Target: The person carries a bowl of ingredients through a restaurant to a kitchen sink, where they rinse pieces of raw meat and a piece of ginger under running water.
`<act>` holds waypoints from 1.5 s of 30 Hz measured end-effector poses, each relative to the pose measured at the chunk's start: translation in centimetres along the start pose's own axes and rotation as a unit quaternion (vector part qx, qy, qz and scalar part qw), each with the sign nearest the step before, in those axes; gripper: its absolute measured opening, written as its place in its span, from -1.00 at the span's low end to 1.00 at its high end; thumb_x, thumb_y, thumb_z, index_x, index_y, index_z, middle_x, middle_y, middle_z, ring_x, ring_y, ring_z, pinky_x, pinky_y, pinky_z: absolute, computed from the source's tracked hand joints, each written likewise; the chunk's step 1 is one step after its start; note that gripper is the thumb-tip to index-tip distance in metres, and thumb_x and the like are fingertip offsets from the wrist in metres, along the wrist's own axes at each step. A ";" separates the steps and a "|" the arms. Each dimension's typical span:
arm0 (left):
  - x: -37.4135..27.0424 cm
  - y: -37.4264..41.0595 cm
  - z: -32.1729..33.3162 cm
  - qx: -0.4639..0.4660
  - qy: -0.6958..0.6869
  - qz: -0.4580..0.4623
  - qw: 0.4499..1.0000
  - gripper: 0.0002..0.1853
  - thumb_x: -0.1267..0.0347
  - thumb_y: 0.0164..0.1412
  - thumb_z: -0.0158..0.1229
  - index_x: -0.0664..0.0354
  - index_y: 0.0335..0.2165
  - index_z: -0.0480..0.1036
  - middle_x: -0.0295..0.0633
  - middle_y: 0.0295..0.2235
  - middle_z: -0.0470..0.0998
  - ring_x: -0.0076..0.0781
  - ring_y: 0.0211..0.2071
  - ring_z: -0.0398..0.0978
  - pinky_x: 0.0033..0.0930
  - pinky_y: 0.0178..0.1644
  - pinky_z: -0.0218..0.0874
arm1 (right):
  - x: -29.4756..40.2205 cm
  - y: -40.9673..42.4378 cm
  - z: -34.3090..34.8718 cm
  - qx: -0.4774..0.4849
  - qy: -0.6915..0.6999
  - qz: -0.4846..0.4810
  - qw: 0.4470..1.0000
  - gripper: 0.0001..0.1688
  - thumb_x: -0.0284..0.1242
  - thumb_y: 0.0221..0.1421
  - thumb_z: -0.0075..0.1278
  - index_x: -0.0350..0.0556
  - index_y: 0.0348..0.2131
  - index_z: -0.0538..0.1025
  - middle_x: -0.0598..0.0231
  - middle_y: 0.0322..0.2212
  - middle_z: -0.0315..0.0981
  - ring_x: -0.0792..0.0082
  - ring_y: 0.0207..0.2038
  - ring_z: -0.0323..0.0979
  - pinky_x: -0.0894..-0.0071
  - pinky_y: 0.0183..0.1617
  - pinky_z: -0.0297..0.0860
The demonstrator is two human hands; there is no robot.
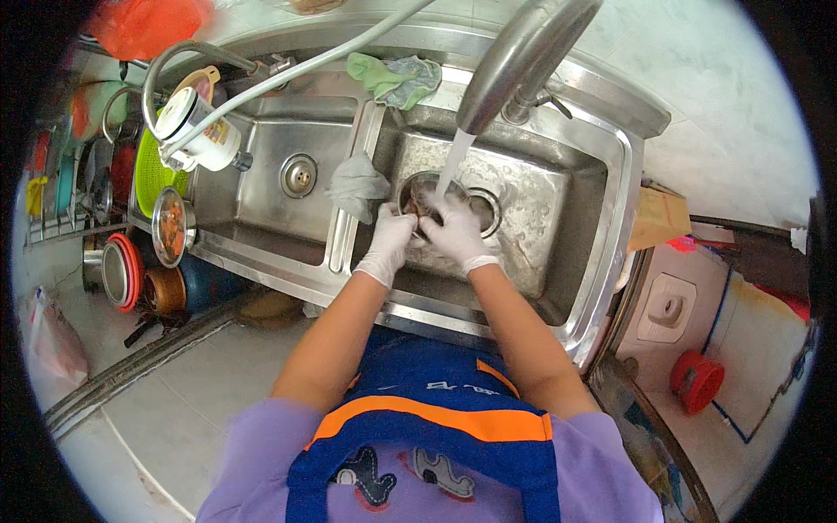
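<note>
My two hands wear thin white gloves and work low in the right basin (pixel 549 235) of a steel double sink. A round metal bowl (pixel 404 189) with something brownish in it lies there, beside the drain ring (pixel 498 212). My left hand (pixel 391 238) pinches at the bowl's near left edge. My right hand (pixel 458 229) is blurred over the bowl, its fingers under running water (pixel 456 160); whatever they touch is hidden. The water falls from a steel faucet (pixel 503 78) above.
A grey cloth (pixel 356 188) hangs over the divider, and a green cloth (pixel 399 78) lies on the back ledge. A white water filter (pixel 199 127) juts over the left basin (pixel 268 216). At the left end stand a green basket (pixel 153 173) and a metal bowl of orange pieces (pixel 171 225).
</note>
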State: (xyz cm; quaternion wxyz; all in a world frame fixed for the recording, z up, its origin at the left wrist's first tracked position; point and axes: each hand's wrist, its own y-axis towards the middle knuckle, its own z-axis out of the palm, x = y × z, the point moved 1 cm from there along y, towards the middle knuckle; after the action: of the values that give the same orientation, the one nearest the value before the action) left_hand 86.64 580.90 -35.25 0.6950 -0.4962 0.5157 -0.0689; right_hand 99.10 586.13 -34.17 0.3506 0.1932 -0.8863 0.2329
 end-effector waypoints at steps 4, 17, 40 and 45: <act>0.7 -1.1 3.1 0.017 -0.075 -0.023 0.997 -0.51 0.64 0.01 -0.11 0.12 -0.07 0.02 -0.10 -0.30 0.34 -0.31 -0.45 0.45 -0.31 -0.64 0.38 | -1.2 3.1 -0.9 -0.086 0.219 -0.001 0.972 -0.76 -0.49 -0.06 0.03 -0.16 -0.30 0.51 0.18 -0.31 0.47 0.34 -0.28 0.42 0.42 -0.15 0.32; 0.7 -2.6 -0.4 0.020 -0.089 0.008 0.996 -0.47 0.61 -0.03 -0.10 0.14 -0.04 0.02 -0.11 -0.24 0.33 -0.35 -0.40 0.43 -0.40 -0.56 0.40 | -0.1 2.1 -1.0 -0.009 0.222 0.058 0.973 -0.76 -0.38 0.08 -0.03 -0.20 -0.31 0.47 0.24 -0.57 0.44 0.55 -0.57 0.34 0.53 -0.45 0.30; 1.5 -3.1 0.5 -0.006 -0.031 0.029 0.999 -0.37 0.65 -0.12 -0.12 0.23 0.02 0.04 0.02 -0.26 0.37 -0.28 -0.51 0.47 -0.43 -0.73 0.37 | -8.2 8.2 -18.3 -0.198 0.418 0.172 0.870 -0.62 -0.19 0.16 -0.23 -0.10 -0.48 0.43 0.34 -0.67 0.36 0.50 -0.69 0.29 0.51 -0.61 0.21; 1.8 -2.3 -0.4 0.015 -0.058 0.036 0.998 -0.41 0.64 -0.12 -0.13 0.24 -0.02 0.06 -0.03 -0.30 0.37 -0.34 -0.55 0.45 -0.44 -0.72 0.37 | -7.8 8.7 -18.9 -0.200 0.386 0.178 0.883 -0.58 -0.17 0.18 -0.27 -0.09 -0.47 0.45 0.35 -0.66 0.37 0.52 -0.69 0.30 0.54 -0.60 0.21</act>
State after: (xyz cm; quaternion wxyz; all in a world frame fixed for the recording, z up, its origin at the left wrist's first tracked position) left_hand 88.15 578.40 -34.67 0.7332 -0.4703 0.4906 -0.0224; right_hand 110.06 605.02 -29.95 0.6492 -0.1474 -0.7277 0.1650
